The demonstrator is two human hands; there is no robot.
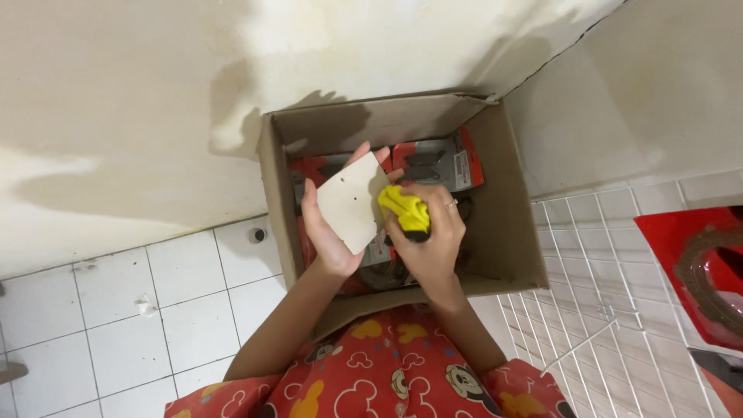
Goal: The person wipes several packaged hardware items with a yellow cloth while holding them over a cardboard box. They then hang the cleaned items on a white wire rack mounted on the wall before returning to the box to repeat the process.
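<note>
Observation, head view. Landmark: open cardboard box (507, 232) on the white tiled floor (116, 310), pushed into a wall corner.

Left hand (329, 224): over the box's near-left part, fingers curled around the edge of a small flat cardboard piece (352, 203), pale and roughly square with two small holes. The piece is held tilted, its blank face toward the camera.

Right hand (429, 232): over the box's middle, just right of the cardboard piece, clenched around a yellow tool (404, 207) with a dark lower part, possibly a utility knife; no blade shows. A ring is on one finger. The tool's yellow end touches or nearly touches the piece's right edge.

Inside the box, below both hands: flat red packages (449, 162) with dark parts behind clear fronts, stacked toward the far wall, and something dark near the bottom that cannot be made out.

Right of the box: white wire grid (604, 310) lying on the floor, and beyond it a red package (696, 263) with a ring-shaped brown part.

Judgement: the step in hand looks like working on the cardboard piece with the tool, above the box. The next move calls for a steady left grip with fingers clear of the tool's line, and control of the tool's tip at the edge.
</note>
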